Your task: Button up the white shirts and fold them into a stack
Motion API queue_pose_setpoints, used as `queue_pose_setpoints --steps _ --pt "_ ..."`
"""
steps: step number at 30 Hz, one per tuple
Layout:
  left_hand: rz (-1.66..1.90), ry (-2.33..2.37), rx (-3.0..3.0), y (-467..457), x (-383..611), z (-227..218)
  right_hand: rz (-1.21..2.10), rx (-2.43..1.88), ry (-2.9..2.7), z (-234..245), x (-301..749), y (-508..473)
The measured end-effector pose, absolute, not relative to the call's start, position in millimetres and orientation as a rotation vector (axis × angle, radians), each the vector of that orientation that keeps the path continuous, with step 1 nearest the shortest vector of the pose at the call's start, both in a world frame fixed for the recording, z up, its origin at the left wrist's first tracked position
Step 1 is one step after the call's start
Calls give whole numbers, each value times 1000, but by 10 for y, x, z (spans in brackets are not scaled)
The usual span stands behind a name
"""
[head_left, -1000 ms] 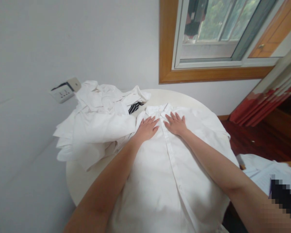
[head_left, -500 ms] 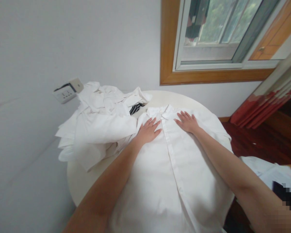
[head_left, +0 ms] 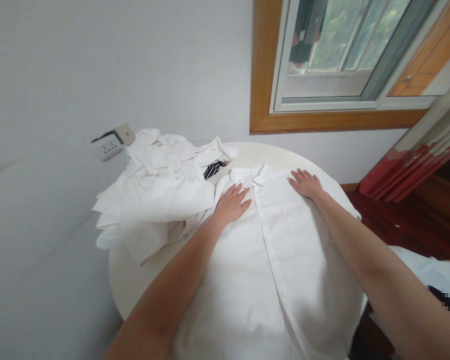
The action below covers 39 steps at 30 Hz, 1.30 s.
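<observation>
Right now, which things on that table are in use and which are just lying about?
In use: white shirt spread flat, left hand and right hand pressed on it.
Lying about: heap of white clothes, striped piece, wall socket, papers.

I count one round table (head_left: 131,285). On it lies one white shirt (head_left: 270,280), and on that my two hands, left hand (head_left: 230,202) and right hand (head_left: 305,182), both flat. Along the table's left edge is one heap of white clothes (head_left: 157,200); I cannot tell how many pieces. One black-and-white striped piece (head_left: 213,169) peeks out beside it. One wall socket (head_left: 108,146), one window (head_left: 341,50).
</observation>
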<state>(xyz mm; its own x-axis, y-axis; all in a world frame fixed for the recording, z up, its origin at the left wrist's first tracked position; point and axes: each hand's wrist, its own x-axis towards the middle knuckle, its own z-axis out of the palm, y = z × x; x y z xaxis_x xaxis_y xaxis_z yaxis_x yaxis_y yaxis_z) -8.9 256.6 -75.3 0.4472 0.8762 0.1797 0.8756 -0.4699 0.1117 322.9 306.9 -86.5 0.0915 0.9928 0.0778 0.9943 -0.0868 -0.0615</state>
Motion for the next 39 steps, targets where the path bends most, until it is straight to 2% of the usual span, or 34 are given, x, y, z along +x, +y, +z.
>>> queue_pose_setpoints --steps 5,10,15,24,29,34,39 --pt "343 1603 2704 2609 -86 -789 -119 -2063 -2212 -802 3536 3027" --pt "351 1597 2721 2666 -62 -796 -345 -1955 -2214 -607 2949 2667" --pt "373 1590 2724 2706 -61 -806 -156 -1675 -2461 -703 2183 1898" --pt "355 1581 2720 2711 -72 -799 -165 -1961 -2309 -889 3144 1412" --pt "341 1583 2716 2708 -70 -796 -208 -2076 -2190 -828 3150 1404" --pt "356 1591 2732 2709 -75 -802 -156 -1691 -2412 -640 2665 1594" --pt "337 1601 2761 2681 -74 -776 -33 -1417 -2592 -724 2275 1888"
